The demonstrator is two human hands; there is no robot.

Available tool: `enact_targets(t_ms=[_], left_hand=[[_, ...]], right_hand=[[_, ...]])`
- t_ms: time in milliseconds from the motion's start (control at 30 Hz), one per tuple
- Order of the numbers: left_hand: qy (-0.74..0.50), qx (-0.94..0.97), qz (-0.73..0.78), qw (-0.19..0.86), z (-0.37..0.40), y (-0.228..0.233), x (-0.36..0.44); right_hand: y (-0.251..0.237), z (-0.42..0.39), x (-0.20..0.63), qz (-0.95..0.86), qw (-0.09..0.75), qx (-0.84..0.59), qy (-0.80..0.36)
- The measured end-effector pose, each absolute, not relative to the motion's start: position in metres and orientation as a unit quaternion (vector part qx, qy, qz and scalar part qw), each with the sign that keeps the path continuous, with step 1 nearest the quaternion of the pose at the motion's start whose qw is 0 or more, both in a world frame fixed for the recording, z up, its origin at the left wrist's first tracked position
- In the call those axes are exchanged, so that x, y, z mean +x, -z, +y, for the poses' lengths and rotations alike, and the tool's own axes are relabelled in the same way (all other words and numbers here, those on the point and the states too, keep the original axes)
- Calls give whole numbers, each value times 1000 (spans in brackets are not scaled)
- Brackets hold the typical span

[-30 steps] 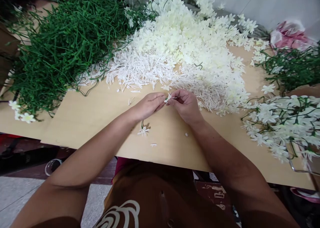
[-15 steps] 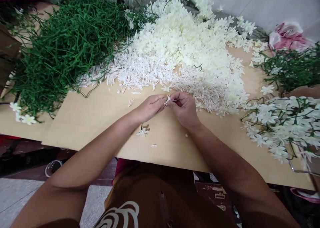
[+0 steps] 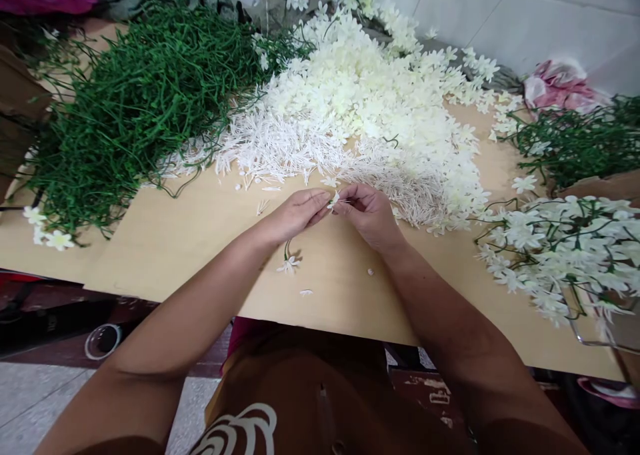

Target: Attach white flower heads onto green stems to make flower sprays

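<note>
Above the board, my left hand (image 3: 301,214) is closed, its thumb and fingers pinching a small white artificial flower (image 3: 334,200). Against that flower's centre my right hand (image 3: 371,216) is closed in a pinch, with thin white stamen sticks (image 3: 344,200) just showing at its fingertips. The two hands almost touch. Below my left hand a green stem with a white bloom (image 3: 289,264) hangs down or lies on the board; its upper end is hidden by the hand.
Behind the hands lie white stamens (image 3: 285,145) and a heap of white flower heads (image 3: 360,75). Green stems (image 3: 145,102) are piled at left. Finished-looking flowers (image 3: 575,242) lie at right on a wire rack (image 3: 595,342). Brown board (image 3: 175,242) covers the table.
The view has shifted slightly. Both hands stay together at the small flower, with only slight finger movement.
</note>
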State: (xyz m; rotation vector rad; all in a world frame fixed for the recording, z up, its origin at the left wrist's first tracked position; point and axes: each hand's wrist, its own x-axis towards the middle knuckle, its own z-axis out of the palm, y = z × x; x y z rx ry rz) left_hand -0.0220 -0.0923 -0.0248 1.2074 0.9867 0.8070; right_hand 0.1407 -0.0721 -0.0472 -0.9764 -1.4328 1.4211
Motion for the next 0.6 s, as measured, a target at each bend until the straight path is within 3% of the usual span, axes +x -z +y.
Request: enact_targets(t_ms=[400,600], left_hand=[[-392,603,447,532,-95,37,-16],[-351,628,422,552,-96,40,-20]], right_hand=[[50,-79,130,-599,488,-434,-463],[45,-83,132,-630,480,-438,-427]])
